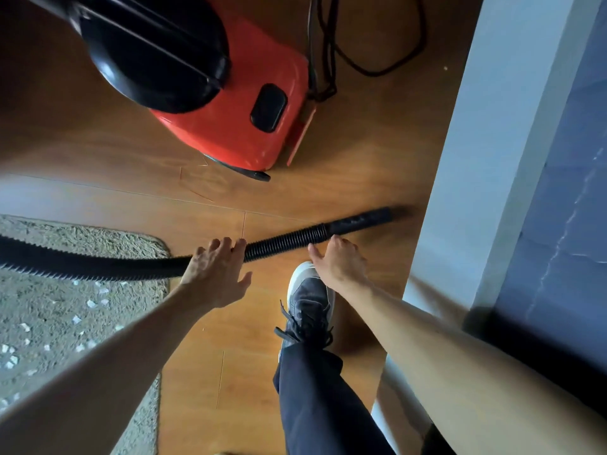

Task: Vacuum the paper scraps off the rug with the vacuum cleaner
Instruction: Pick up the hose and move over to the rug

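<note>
1. Nearest, a shoe (pixel 308 297) stands on the wooden floor (pixel 197 372), beside the rug (pixel 49 323). The paper scraps (pixel 92 303) lie scattered on the rug.
2. The left hand (pixel 215 270) lies over the hose (pixel 282 243), fingers spread across it and thumb apart. It is released, not yet grasping.
3. The right hand (pixel 340 261) is at the hose near its ribbed end, fingers loosely bent. It encloses nothing.
4. The nozzle (pixel 361 220) lies on the floor and points toward the wall (pixel 460 159), away from the rug.
5. Farther, the red vacuum cleaner (pixel 236 126) stands with its cord (pixel 331 44) behind.
6. I judge the step is picking up the hose. Next, both hands must close round it, lift, and turn the nozzle to the scraps.
</note>
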### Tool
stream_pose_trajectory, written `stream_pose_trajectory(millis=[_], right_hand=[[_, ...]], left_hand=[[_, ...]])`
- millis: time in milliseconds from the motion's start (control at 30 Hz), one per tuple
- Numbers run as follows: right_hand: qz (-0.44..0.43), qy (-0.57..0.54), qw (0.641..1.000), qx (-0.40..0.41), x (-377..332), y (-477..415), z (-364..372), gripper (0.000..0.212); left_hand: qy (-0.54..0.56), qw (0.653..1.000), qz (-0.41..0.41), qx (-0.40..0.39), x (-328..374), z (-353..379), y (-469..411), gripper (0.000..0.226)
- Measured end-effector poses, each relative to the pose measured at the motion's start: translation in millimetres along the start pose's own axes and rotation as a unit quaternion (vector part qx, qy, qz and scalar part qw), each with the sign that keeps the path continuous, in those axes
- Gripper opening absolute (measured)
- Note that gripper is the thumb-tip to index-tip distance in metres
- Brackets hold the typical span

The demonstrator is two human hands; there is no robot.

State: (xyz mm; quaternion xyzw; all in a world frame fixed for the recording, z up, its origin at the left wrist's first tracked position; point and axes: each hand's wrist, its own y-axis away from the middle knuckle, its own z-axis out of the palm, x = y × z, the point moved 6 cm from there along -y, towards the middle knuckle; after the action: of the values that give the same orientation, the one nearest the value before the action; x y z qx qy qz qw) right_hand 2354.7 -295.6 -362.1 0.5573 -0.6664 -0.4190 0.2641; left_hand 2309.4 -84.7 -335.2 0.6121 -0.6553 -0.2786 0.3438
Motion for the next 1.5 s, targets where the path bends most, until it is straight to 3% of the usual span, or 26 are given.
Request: stream_pose_trajectory(millis=[167,333,533,600,733,800,933,1033,1100,1267,1367,1500], right_hand=[[0.178,-0.217,0.960,-0.020,2,-18,11,0.071],[0.232,-0.430,0.871,-0.055,3,-52,61,0.061],[0.254,-0.528,0.809,-0.049,18,-77,100,0.064],[0.258,-0.553,0.791,-0.042,8,-52,78,0.067],[0.296,-0.591,0.750,-0.012,-14,9,19,0.036],[0.300,-0.597,0.744,-0.016,-22,28,1,0.041],[0.268,-0.592,0.760,0.005,-52,67,-44,0.051],[0.204,-0.592,0.777,0.069,-76,97,-87,0.040],[0.146,-0.595,0.784,0.096,-92,120,-116,0.027],[-0.049,-0.555,0.822,0.114,-141,177,-175,0.028],[-0.153,-0.506,0.846,0.072,-168,204,-190,0.044],[-0.217,-0.422,0.880,0.028,-194,228,-186,0.073]], left_hand=[[-0.002,1.000,0.001,-0.004,-7,16,-16,0.054],[0.000,1.000,0.000,-0.020,-14,26,-26,0.043],[-0.001,1.000,0.012,-0.027,-13,22,-25,0.039],[0.007,0.999,0.015,-0.032,-11,15,-17,0.038],[0.015,0.998,0.017,-0.053,-10,-9,15,0.039],[0.024,0.998,0.018,-0.054,-7,-27,37,0.041],[0.039,0.998,0.006,-0.049,-5,-63,81,0.042],[0.038,0.999,0.000,-0.034,-6,-92,106,0.042],[0.038,0.999,-0.003,-0.024,-5,-111,120,0.043],[0.102,0.993,-0.031,0.041,-10,-155,155,0.040],[0.160,0.980,-0.073,0.094,-26,-169,176,0.042],[0.217,0.961,-0.111,0.134,-46,-170,200,0.044]])
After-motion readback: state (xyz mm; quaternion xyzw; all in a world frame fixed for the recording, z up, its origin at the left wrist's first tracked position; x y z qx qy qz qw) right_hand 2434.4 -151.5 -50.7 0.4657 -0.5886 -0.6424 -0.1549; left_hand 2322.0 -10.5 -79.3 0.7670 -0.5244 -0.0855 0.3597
